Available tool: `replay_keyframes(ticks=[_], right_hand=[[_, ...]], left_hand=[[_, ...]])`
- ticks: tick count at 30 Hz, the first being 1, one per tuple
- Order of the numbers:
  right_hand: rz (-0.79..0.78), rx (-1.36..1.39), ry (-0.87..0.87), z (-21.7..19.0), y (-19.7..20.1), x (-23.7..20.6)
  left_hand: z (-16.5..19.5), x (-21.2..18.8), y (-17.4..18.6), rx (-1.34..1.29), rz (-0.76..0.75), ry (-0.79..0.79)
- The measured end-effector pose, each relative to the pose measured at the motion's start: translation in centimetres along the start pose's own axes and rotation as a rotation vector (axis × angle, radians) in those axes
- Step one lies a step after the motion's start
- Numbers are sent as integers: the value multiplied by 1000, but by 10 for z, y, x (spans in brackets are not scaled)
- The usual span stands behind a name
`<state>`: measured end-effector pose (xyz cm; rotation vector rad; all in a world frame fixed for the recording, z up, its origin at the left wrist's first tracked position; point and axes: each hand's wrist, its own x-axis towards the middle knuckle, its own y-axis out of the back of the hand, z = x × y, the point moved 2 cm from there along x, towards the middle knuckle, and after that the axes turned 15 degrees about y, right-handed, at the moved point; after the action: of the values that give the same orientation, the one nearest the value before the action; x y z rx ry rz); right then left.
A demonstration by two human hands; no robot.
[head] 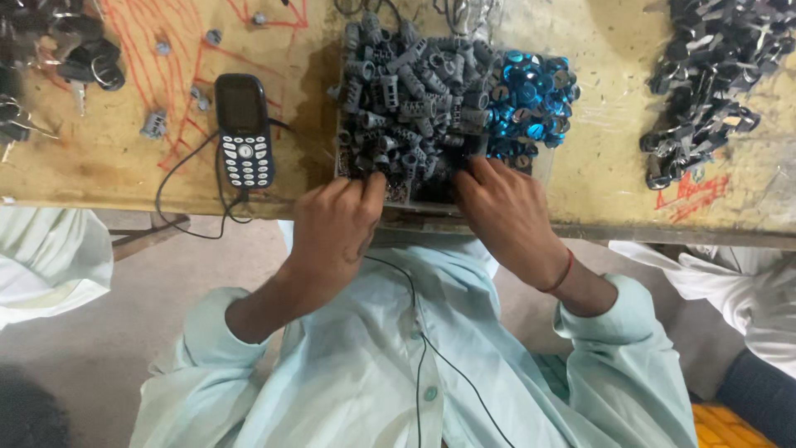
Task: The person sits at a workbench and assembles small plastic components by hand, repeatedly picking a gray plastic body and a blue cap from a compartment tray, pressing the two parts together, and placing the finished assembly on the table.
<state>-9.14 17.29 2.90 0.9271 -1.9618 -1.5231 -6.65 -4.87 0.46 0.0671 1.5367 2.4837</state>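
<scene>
Both hands work at the near edge of the grey cylinder pile (410, 91). Left hand (336, 228) pinches shut on something too small to identify; right hand (502, 211) digs in, fingertips hidden, grip state unclear.

- A worn yellowish bench (116, 170) with red scribbles is carrying everything.
- A clear tray (543, 170) is sitting at its near edge, holding grey cylinders (406, 91) and blue discs (531, 99).
- A dark phone (244, 130) is lying left of the tray, its black cable (170, 187) trailing over the edge.
- Loose grey parts (154, 124) are lying scattered beyond the phone.
- Keys (83, 54) are lying at the far left corner.
- A heap of dark metal pieces (705, 83) is lying on the right.
</scene>
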Motion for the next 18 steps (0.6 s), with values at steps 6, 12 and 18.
replay_keyframes(ticks=[6,12,18], right_hand=[[-69,-80,63,2,-7,-2],[55,150,-155,-2,-1,-6],[239,354,-232,-2,-8,-14]], left_hand=[[-2,5,-10,166,-27,-52],[2,-2,4,-68,150,-9],[1,-11,14,-344,34,-75]])
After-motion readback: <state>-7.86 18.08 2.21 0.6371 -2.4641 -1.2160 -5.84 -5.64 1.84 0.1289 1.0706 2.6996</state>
